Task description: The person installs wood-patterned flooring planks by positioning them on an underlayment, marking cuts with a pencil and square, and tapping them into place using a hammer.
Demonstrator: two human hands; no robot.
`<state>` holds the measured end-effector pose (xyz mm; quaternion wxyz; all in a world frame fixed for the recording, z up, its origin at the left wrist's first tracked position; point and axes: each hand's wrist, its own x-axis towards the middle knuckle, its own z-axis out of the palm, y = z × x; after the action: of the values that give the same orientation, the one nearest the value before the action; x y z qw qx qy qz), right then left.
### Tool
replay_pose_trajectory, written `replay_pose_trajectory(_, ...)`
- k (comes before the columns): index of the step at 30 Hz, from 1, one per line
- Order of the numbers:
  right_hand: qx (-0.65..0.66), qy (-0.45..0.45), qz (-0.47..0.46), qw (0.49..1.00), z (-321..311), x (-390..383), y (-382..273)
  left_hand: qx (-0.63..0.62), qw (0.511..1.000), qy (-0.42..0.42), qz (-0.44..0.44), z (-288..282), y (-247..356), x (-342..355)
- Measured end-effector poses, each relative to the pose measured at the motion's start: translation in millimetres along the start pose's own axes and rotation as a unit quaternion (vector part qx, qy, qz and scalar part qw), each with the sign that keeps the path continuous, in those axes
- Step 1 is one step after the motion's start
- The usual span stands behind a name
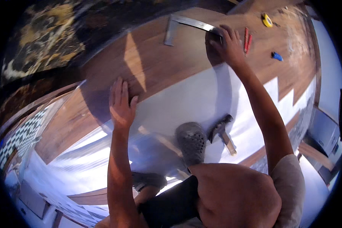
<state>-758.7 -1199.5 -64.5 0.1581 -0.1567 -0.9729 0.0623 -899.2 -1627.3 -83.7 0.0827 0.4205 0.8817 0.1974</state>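
My left hand [121,102] lies flat on the brown wood-look floor planks [98,68], fingers stretched out and holding nothing. Farther off to the right, my right hand [230,45] grips one end of a metal carpenter's square [193,22]. The square's long blade reaches left over the planks, and its short arm points back toward me. My fingers partly hide the gripped end.
A hammer [226,136] lies on the white underlay [171,98] beside my grey clog [191,140]. Right of my right hand are two slim red tools [247,41], a yellow tape measure [267,20] and a small blue object [277,56]. Stepped plank ends border the underlay at right.
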Motion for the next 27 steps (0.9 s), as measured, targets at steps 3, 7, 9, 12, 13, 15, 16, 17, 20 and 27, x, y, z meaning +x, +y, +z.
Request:
replay_pose_trajectory(3,0.079,-0.066,-0.057,0.993,0,-32,-52,0.076,0.987,0.106,-0.096,-17,-58,-46)
replay_pose_trajectory(7,0.15,-0.22,-0.191,0.945,1,-36,-136,0.093,0.913,0.216,-0.333,-38,-127,-111)
replay_pose_trajectory(9,0.14,-0.244,-0.232,0.931,13,-28,-154,0.126,0.907,0.211,-0.342,-44,-150,-119)
replay_pose_trajectory(12,0.092,-0.269,-0.223,0.932,14,-24,-167,0.149,0.903,0.203,-0.347,-45,-168,-126)
replay_pose_trajectory(13,0.082,-0.271,-0.217,0.934,17,-25,-166,0.149,0.905,0.202,-0.344,-41,-166,-123)
replay_pose_trajectory(15,0.063,-0.275,-0.201,0.938,23,-29,-163,0.148,0.907,0.183,-0.349,-37,-164,-120)
replay_pose_trajectory(16,0.064,-0.265,-0.206,0.94,23,-28,-163,0.146,0.904,0.179,-0.359,-38,-164,-118)
replay_pose_trajectory(17,0.065,-0.255,-0.21,0.942,22,-27,-161,0.143,0.902,0.175,-0.369,-37,-162,-116)
replay_pose_trajectory(20,0.064,-0.244,-0.22,0.942,20,-24,-166,0.142,0.898,0.174,-0.379,-39,-162,-118)
replay_pose_trajectory(27,0.092,-0.211,-0.219,0.948,11,-17,-179,0.163,0.902,0.166,-0.363,-45,-164,-117)
